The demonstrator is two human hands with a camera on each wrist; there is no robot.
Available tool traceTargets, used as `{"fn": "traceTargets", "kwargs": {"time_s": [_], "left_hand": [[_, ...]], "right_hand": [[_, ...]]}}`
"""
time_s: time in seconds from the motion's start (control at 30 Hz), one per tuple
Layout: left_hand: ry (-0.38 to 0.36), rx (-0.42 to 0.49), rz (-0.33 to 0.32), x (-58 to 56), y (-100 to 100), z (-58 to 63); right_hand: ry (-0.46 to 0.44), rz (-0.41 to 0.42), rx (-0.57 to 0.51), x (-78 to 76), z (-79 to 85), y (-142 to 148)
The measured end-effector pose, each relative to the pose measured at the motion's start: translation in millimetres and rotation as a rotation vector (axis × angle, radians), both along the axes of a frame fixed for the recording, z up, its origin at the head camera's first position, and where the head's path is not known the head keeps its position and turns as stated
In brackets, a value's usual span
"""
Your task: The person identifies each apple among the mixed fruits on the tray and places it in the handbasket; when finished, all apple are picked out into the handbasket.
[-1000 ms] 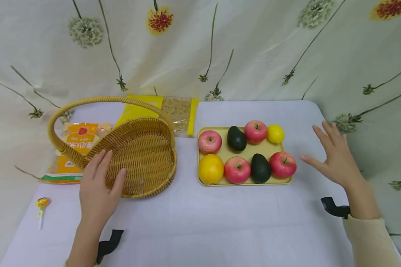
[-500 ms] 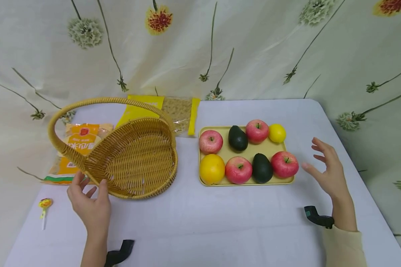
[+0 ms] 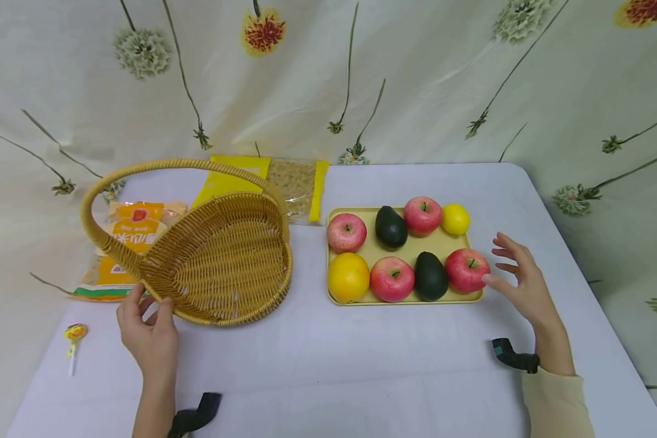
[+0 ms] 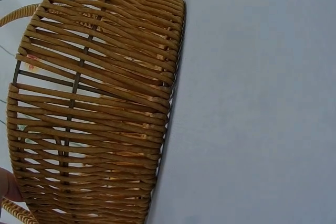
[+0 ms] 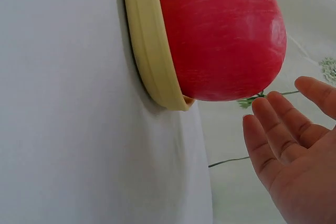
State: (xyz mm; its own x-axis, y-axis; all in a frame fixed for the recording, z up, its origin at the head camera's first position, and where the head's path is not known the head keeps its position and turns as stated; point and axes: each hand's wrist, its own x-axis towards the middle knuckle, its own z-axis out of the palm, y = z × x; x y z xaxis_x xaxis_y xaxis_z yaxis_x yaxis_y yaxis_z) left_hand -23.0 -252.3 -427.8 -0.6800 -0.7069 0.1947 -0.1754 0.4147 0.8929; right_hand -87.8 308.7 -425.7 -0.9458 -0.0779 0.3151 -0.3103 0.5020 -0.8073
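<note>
A woven basket (image 3: 227, 261) with a tall arched handle stands on the left of the table. My left hand (image 3: 150, 331) pinches its near left rim between thumb and fingers; the left wrist view shows the basket's slatted side (image 4: 100, 103) and one fingertip at the rim. On the right, a yellow tray (image 3: 410, 246) carries apples, two avocados (image 3: 431, 277), an orange (image 3: 348, 278) and a lemon (image 3: 455, 219). Beside the front right apple (image 3: 467, 270) hovers my right hand (image 3: 525, 292), fingers spread and holding nothing. The right wrist view shows a gap between its fingers and the apple (image 5: 223, 38).
Behind the basket lie an orange-labelled food bag (image 3: 134, 234) and a yellow clear-windowed packet (image 3: 292, 185). A lollipop (image 3: 74, 337) lies at the table's left. A flower-print cloth (image 3: 416, 79) hangs behind the white-covered table (image 3: 350, 371).
My left hand has come down from over the basket to its near left rim and taken hold of it. The right hand has moved left and closer to the front right apple.
</note>
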Motion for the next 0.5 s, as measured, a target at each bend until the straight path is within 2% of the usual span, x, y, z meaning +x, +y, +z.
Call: {"fn": "traceTargets", "kwargs": {"time_s": [0.27,0.5], "left_hand": [[0.043,-0.022,-0.015,0.5,0.3,-2.2],[0.039,-0.046,-0.012,0.7,2.1,-0.7]], "right_hand": [[-0.045,0.021,0.004,-2.0,-6.2,-2.7],[-0.097,0.025,0.036,-1.8,-8.7,-4.6]]}}
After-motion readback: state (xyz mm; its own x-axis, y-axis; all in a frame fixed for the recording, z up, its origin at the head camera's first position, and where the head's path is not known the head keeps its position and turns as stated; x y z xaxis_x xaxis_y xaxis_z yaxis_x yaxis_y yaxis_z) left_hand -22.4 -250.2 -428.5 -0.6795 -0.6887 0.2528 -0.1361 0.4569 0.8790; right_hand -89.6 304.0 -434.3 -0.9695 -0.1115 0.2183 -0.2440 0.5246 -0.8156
